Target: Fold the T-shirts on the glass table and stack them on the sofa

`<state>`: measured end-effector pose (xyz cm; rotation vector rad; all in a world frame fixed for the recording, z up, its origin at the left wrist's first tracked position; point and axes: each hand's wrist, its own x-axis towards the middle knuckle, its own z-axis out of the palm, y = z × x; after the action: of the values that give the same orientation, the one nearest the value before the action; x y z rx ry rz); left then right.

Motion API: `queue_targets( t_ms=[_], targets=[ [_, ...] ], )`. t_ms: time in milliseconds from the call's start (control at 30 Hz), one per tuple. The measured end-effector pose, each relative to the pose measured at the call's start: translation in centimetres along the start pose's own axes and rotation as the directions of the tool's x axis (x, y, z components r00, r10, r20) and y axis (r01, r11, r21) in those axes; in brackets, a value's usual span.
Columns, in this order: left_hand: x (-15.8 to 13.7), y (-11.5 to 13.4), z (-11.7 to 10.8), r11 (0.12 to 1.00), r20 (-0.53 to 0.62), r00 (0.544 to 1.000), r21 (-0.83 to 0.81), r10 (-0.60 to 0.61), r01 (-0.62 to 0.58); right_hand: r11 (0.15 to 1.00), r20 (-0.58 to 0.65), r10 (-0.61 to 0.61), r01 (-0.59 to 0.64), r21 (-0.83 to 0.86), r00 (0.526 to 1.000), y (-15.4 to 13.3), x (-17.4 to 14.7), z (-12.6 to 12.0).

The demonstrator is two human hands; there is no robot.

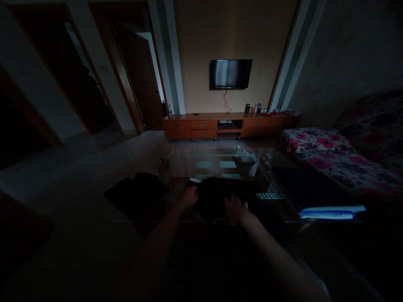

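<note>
A dark piece of cloth (217,191), probably a garment, lies across the near side of the glass coffee table (270,196); its shape is mostly lost in the dim light. At its left edge, my left hand (189,196) is closed, with the fingers curled on the fabric beside a small white patch (195,180). My right hand (234,210) rests on top of the cloth, open with its fingers spread. To the left is another dark heap of cloth (137,193). On the right lies a dark folded stack (315,186) with white and blue edges (333,212).
A flowered sofa (317,140) stands along the right. Beyond the table, a low wooden cabinet (204,125) holds bottles and small items (252,109) under a wall television (231,74). An open door (141,75) is at the back left.
</note>
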<state>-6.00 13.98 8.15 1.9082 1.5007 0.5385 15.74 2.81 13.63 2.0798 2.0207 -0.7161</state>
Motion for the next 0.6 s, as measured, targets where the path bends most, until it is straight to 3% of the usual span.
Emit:
queue_targets(
  t_ms=[100,167,200,233,267,333,400,433,467,500,567,600],
  targets=[
    [0.2,2.1,-0.6,0.986,0.031,0.999,-0.165,-0.009,0.014,0.999,-0.027,-0.037,0.036,-0.030,0.999,-1.3,-0.2,1.4],
    [0.1,3.7,-2.0,0.919,0.095,0.995,-0.390,-0.015,0.051,0.997,-0.116,-0.051,0.058,0.054,0.992,-1.4,-0.3,0.8],
    [-0.1,4.6,-3.2,0.810,0.149,0.989,-0.577,-0.017,0.101,0.980,-0.155,-0.083,0.109,0.167,0.984,-1.1,-0.4,0.0],
    [-0.4,5.3,-4.5,0.643,0.203,0.979,-0.748,-0.013,0.164,0.926,-0.187,-0.130,0.186,0.328,0.974,-0.6,-0.5,-1.1],
    [-0.7,6.0,-6.0,0.465,0.221,0.975,-0.863,-0.006,0.198,0.815,-0.210,-0.187,0.271,0.512,0.960,0.1,-0.6,-2.4],
    [-1.5,7.2,-9.2,0.216,0.156,0.988,-0.964,-0.019,0.156,0.459,-0.278,-0.270,0.377,0.804,0.922,1.6,-0.6,-4.9],
    [-2.0,7.8,-11.6,0.085,0.021,1.000,-0.996,-0.010,0.022,0.155,-0.380,-0.257,0.426,0.891,0.889,3.1,-0.1,-6.7],
    [-2.1,7.9,-12.2,0.068,-0.074,0.997,-0.995,0.009,-0.074,0.093,-0.425,-0.213,0.451,0.888,0.880,3.7,0.3,-7.1],
    [-2.1,7.8,-12.4,0.086,-0.170,0.985,-0.981,0.033,-0.173,0.129,-0.449,-0.153,0.468,0.874,0.880,4.2,1.0,-7.3],
    [-1.9,7.5,-12.2,0.143,-0.252,0.966,-0.956,0.052,-0.257,0.238,-0.458,-0.093,0.467,0.852,0.884,4.7,1.7,-7.2],
    [-1.2,6.3,-10.3,0.368,-0.320,0.946,-0.875,0.048,-0.314,0.526,-0.442,-0.004,0.377,0.762,0.897,5.5,3.1,-6.3],
    [-0.9,5.5,-9.0,0.511,-0.305,0.952,-0.816,0.014,-0.269,0.647,-0.424,0.021,0.311,0.696,0.905,5.9,3.8,-5.7]
  ],
)
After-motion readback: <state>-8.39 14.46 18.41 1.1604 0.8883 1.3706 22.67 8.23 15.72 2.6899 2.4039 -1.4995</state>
